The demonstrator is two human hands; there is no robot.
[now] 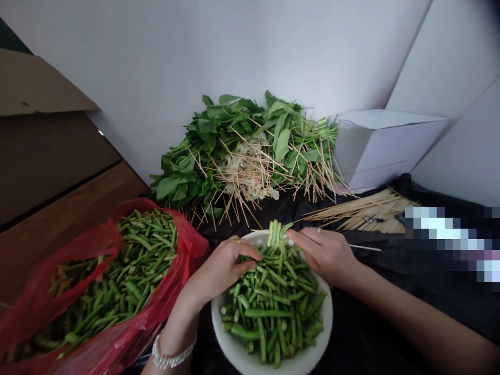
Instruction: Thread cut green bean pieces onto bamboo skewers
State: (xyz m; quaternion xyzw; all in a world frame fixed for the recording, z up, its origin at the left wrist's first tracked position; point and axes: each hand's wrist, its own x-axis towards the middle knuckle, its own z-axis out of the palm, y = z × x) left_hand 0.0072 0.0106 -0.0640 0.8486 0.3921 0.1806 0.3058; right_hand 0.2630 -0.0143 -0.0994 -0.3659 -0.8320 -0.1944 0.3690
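Observation:
My right hand (328, 255) is closed on a thin bamboo skewer (367, 248), whose blunt end sticks out behind it. Several cut green bean pieces (276, 237) sit side by side on that skewer, just beyond my right fingertips. A white bowl (221, 333) heaped with cut green beans (273, 312) stands below both hands. Over the bowl's left rim, my left hand (230, 260) has thumb and forefinger pinched together at the top of the heap, at a green bean (265, 263); the fingertips partly hide it.
On the left lies an open red plastic bag (191, 245) full of cut beans. Skewered leafy greens (207, 125) and pale skewered vegetables (250, 166) are piled against the wall. Loose bamboo skewers (371, 208) and a white box (398, 146) are on the right; a cardboard box (42, 88) is far left.

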